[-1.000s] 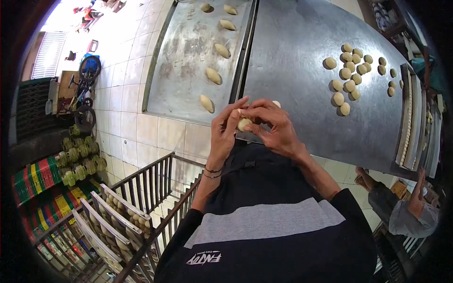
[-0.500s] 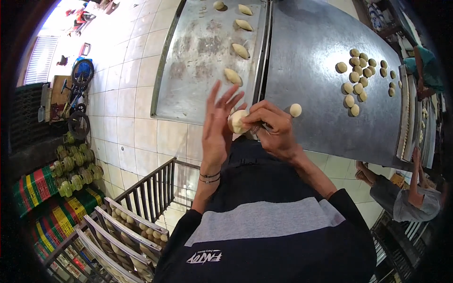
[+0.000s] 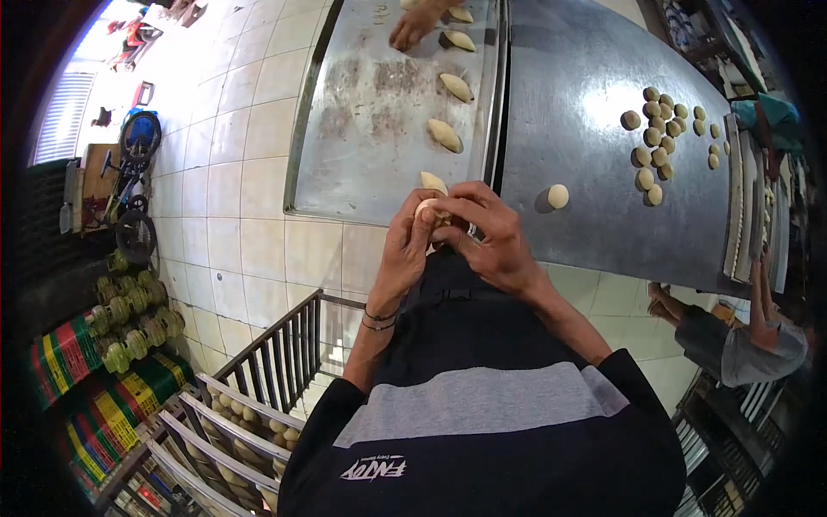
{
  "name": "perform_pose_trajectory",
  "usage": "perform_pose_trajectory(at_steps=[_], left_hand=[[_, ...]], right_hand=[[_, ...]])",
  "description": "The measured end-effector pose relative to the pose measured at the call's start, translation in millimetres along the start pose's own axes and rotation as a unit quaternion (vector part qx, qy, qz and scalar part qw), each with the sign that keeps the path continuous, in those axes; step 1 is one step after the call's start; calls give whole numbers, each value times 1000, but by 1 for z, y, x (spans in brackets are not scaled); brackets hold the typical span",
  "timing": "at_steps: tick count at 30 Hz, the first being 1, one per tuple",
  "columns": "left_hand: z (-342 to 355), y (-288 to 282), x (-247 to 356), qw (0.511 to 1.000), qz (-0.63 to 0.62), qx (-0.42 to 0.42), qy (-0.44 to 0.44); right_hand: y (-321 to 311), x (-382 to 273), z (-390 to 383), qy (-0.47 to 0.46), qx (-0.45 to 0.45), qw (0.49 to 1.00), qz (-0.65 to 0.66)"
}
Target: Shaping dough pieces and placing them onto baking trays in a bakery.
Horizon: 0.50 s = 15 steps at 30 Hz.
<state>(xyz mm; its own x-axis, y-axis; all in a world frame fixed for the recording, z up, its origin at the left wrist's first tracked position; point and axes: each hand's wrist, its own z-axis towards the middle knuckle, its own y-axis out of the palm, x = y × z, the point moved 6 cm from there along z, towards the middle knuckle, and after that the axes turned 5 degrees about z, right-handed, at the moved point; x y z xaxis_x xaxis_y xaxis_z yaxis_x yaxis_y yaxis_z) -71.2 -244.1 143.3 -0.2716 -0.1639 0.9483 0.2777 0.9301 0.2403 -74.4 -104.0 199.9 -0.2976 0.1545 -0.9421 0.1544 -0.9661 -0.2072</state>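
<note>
In front of my chest, my left hand [image 3: 405,250] and my right hand [image 3: 493,237] meet around a piece of pale dough [image 3: 428,207]. Fingers of both hands are closed on it and cover much of it. Just beyond them, a pointed oval dough piece [image 3: 433,182] shows on the metal tray [image 3: 340,177]. More oval pieces [image 3: 444,135] lie in a row along the tray's right side. To the right of my right hand, one round dough ball [image 3: 558,196] rests on the metal table [image 3: 594,233].
Another person's hand [image 3: 418,24] reaches over the tray's far end. A cluster of dough balls [image 3: 659,142] sits on the table's right part. A rack [image 3: 250,448] of dough-filled trays stands at lower left, beside a dark metal railing [image 3: 284,345]. Another person [image 3: 762,349] is at the right.
My left hand's spread fingers have closed around the dough, joining my right hand. Another person's hand has come in over the tray's far end. The whole view has shifted slightly.
</note>
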Motion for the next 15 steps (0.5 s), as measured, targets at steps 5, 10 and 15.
perform_pose_trajectory(at_steps=[5, 10, 15], left_hand=[[-1, 1, -21, 999, -16, 4, 29], [5, -7, -50, 998, -26, 53, -8], [-5, 12, -48, 997, -54, 52, -31]], right_hand=[[2, 6, -11, 1, 25, 1000, 9], [13, 18, -28, 89, -23, 996, 18], [0, 27, -26, 36, 75, 996, -36]])
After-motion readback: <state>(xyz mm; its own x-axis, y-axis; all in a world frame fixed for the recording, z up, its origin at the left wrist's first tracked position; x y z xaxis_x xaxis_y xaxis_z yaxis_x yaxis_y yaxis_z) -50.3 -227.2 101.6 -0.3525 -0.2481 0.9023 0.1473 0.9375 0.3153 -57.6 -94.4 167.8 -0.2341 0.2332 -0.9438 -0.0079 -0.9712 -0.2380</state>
